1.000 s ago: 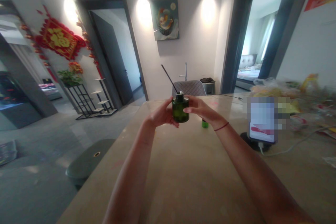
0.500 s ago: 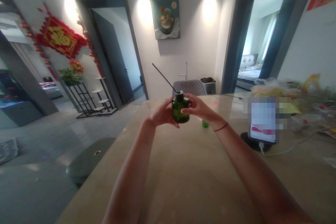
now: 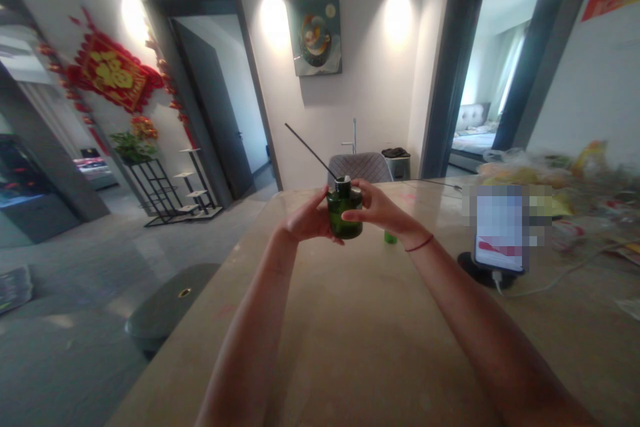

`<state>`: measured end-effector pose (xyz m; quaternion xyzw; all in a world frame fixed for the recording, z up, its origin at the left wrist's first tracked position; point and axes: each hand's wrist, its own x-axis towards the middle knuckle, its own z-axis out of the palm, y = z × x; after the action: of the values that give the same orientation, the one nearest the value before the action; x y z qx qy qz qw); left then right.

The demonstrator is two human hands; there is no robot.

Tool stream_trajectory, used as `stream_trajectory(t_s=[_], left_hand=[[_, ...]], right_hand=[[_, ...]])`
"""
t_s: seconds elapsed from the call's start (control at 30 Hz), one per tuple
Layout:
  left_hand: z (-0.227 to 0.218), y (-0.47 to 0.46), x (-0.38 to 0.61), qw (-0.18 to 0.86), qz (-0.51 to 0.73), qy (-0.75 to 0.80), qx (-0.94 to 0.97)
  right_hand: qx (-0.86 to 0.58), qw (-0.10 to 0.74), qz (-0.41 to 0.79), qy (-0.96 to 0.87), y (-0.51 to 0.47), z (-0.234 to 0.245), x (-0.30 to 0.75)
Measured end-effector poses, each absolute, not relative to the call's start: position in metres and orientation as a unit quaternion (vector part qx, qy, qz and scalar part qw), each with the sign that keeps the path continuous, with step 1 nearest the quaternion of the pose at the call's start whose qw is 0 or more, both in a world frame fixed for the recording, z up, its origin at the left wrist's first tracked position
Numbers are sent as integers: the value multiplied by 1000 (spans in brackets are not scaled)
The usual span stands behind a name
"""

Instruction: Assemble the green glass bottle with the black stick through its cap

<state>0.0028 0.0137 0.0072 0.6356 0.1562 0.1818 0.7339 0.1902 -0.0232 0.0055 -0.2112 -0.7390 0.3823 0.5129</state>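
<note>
Between my two hands is a dark green glass bottle (image 3: 345, 223) with a short neck, held over the far part of the table. A thin dark stick (image 3: 309, 150) rises from its mouth and leans up to the left; something small and white shows at the mouth too. My left hand (image 3: 313, 218) is closed around the bottle's left side, its fingers partly hidden behind the glass. From the right, my right hand (image 3: 377, 205) grips the bottle with thumb and fingers. A small green object (image 3: 390, 237) sits beyond my right wrist, partly covered by it.
A phone (image 3: 500, 230) stands on a dark holder at the right, with a white cable (image 3: 550, 285) running from it. Behind it lie crumpled plastic bags (image 3: 515, 167). A grey chair (image 3: 360, 165) is at the table's far edge, and a green stool (image 3: 173, 307) at the left.
The bottle has tipped slightly, so more of its open mouth shows, and it sits a touch lower. The stick's tip has shifted a little left. Both hands keep their hold.
</note>
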Motion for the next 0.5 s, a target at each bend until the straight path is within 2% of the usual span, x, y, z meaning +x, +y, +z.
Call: stream_trajectory(t_s=[0.2, 0.4, 0.5], left_hand=[[11, 8, 3, 713, 204, 189, 644], [12, 6, 4, 702, 202, 192, 656], [14, 4, 5, 696, 200, 196, 662]], right_hand=[[-230, 522, 345, -745, -28, 9, 187], [-190, 450, 355, -797, -29, 12, 197], [-173, 440, 379, -796, -28, 13, 200]])
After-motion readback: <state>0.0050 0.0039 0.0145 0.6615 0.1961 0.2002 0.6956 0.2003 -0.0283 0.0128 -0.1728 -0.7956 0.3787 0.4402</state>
